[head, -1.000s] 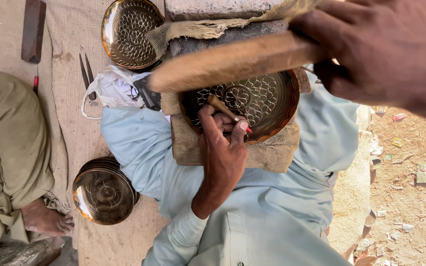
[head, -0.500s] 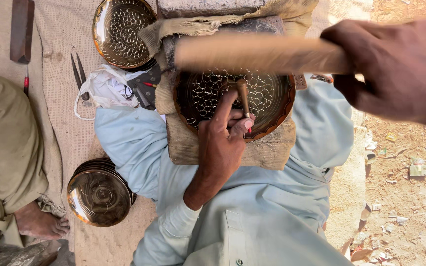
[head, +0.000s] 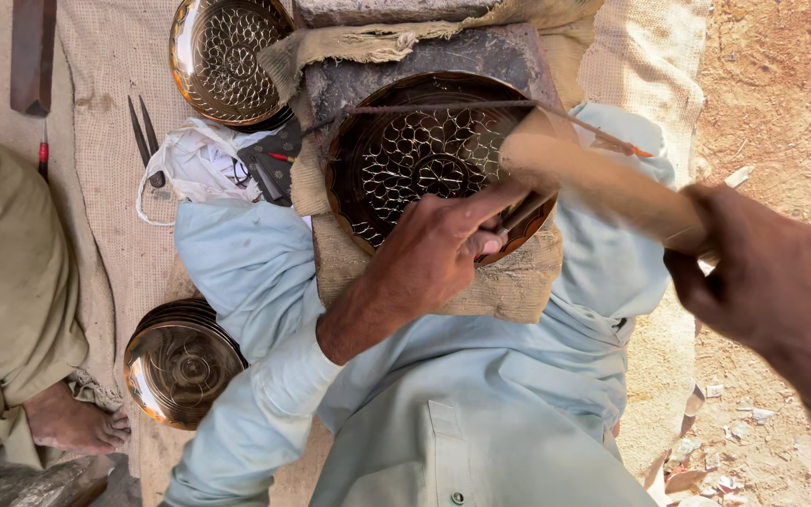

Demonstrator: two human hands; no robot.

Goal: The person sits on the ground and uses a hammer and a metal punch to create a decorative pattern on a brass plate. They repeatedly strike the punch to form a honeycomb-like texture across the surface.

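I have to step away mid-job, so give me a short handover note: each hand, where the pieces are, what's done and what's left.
Left hand: pinches a small punch tool against the patterned metal plate, near its right rim.
Right hand: grips a wooden mallet, blurred above the punch.
The plate lies on a burlap-covered block in the lap.
Done: a floral pattern covers most of the plate.
Left: cannot tell how much; a patterned plate lies at the top, stacked plates by the left knee.
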